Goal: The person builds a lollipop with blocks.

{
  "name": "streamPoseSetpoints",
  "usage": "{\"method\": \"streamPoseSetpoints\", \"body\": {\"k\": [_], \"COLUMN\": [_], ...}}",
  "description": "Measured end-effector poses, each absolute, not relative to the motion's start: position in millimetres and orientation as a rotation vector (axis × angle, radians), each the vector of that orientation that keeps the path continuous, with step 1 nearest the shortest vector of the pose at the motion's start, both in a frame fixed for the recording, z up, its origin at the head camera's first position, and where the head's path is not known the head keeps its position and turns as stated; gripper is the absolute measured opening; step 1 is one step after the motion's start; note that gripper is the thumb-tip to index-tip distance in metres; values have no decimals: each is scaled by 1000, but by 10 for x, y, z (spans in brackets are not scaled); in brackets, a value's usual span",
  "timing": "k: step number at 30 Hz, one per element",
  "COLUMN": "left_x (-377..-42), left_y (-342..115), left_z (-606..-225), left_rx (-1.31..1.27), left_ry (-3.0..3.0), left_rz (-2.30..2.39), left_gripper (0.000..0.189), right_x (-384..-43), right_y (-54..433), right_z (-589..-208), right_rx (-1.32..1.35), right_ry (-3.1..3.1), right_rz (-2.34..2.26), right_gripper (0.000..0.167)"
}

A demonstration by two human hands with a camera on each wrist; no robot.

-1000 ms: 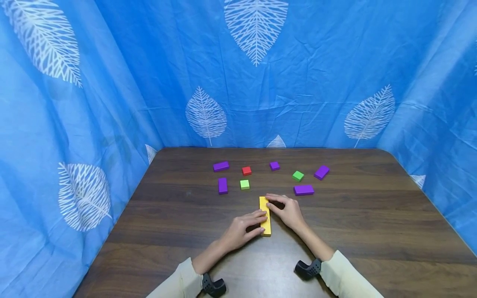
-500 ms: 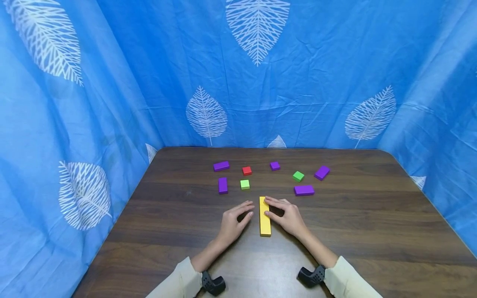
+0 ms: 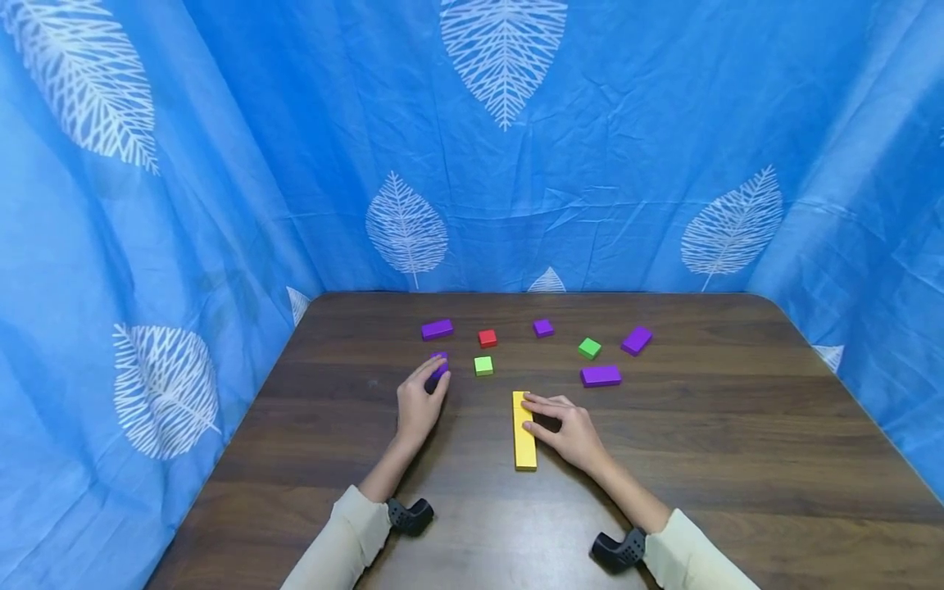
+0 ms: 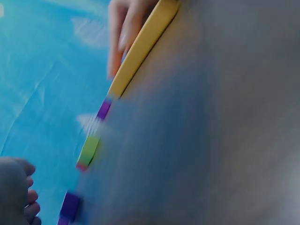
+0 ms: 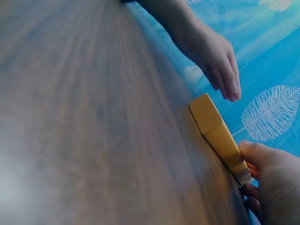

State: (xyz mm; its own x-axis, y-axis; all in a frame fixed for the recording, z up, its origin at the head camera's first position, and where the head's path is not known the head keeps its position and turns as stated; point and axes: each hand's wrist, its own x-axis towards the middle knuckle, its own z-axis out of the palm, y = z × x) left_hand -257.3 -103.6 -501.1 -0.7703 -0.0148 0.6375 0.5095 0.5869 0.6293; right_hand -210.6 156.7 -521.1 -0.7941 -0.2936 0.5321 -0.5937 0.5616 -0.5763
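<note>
My left hand (image 3: 418, 406) is over a purple block (image 3: 441, 369), its thumb and fingers spread about it and covering part of it. In the left wrist view that hand (image 4: 14, 192) shows a small gap from the purple block (image 4: 70, 206). My right hand (image 3: 575, 430) rests its thumb and fingertips on the far part of a long yellow block (image 3: 524, 447), which lies lengthwise before me. A thin line crosses the block near its far end. In the right wrist view, the thumb of the right hand (image 5: 281, 180) touches the upper edge of the yellow block (image 5: 220, 136).
On the brown table (image 3: 708, 459) lie a light green block (image 3: 483, 366), a red block (image 3: 487, 338) and a darker green block (image 3: 589, 348). Several other purple blocks (image 3: 601, 376) are spread left and right. Behind the table hangs a blue leaf-print curtain (image 3: 590, 164).
My left hand has let go of the yellow block and moved left and away from me to the near-left purple block. My right hand stays at the yellow block, its thumb slightly shifted.
</note>
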Motion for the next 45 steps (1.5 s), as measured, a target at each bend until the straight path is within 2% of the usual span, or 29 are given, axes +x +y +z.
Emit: {"method": "streamPoseSetpoints", "body": {"k": [4,10,14,18,25,37,45], "left_x": [-2754,-2945,-2996,-3008,-2979,-2639,-2574], "left_y": [-1226,-1409,-1456,-1481,-1467,-1184,-1105], "left_z": [-4982,-4929,-4907,-4907,-4934,-4991,-5039], "left_rx": [-426,-617,-691,-740,-716,-737,-768], "left_ry": [-2353,-2673,-2806,-2843,-2805,-2665,-2672], "left_rz": [-1107,-1020,-991,-943,-966,-1009,-977], "left_gripper": [41,69,79,79,67,66,65], "right_x": [-2065,-2022,-2017,-2016,-2016,-2021,-2028], "right_y": [1558,1558,1555,1551,1553,1563,1569], "right_z": [-5214,-5219,-5212,-5205,-5207,-5201,-5197], "right_rx": [750,745,740,750,741,744,757], "right_ry": [-2417,-2405,-2401,-2403,-2410,-2394,-2394], "right_rz": [1098,1108,1105,1106,1127,1140,1123], "right_gripper": [34,34,33,33,34,34,34]}}
